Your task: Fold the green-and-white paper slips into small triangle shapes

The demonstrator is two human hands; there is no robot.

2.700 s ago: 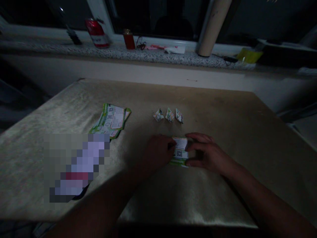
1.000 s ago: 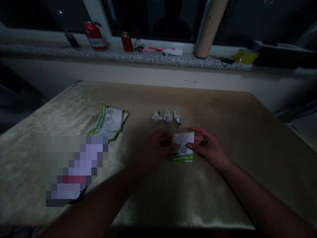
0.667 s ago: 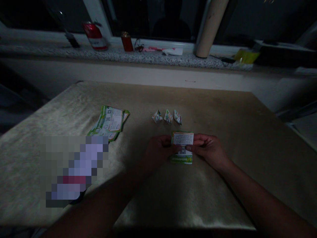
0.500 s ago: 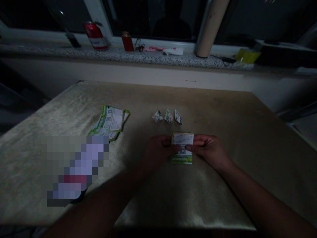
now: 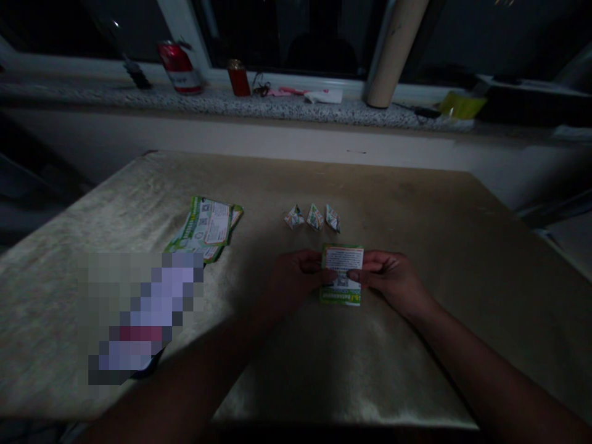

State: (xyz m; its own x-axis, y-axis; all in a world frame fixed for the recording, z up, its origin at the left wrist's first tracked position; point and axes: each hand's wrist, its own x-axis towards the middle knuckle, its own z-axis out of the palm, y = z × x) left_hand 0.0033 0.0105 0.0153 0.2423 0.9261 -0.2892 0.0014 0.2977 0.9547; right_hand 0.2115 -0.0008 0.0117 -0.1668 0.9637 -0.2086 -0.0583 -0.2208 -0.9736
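A small printed paper leaflet (image 5: 342,293), white with green bands and a square code, is held between my two hands just above the table. My left hand (image 5: 300,274) pinches its left edge, thumb on the front face. On the opposite edge, my right hand (image 5: 388,274) grips it the same way. The fingers behind the paper are partly hidden. Beyond the leaflet stand three small folded paper shapes in a row: a left one (image 5: 295,217), a middle one (image 5: 314,218) and a right one (image 5: 332,219).
Left of my hands lies a pile of green and white leaflets (image 5: 210,225), beside a pixelated phone-like object (image 5: 148,314). The table has a beige cover (image 5: 407,203). Along the windowsill (image 5: 213,103) stand a red can (image 5: 179,68), a red jar (image 5: 238,79) and a cardboard tube (image 5: 393,55).
The leaflet has shifted very slightly to the right, and my left thumb has slid a little toward its left edge. Everything else stays in place.
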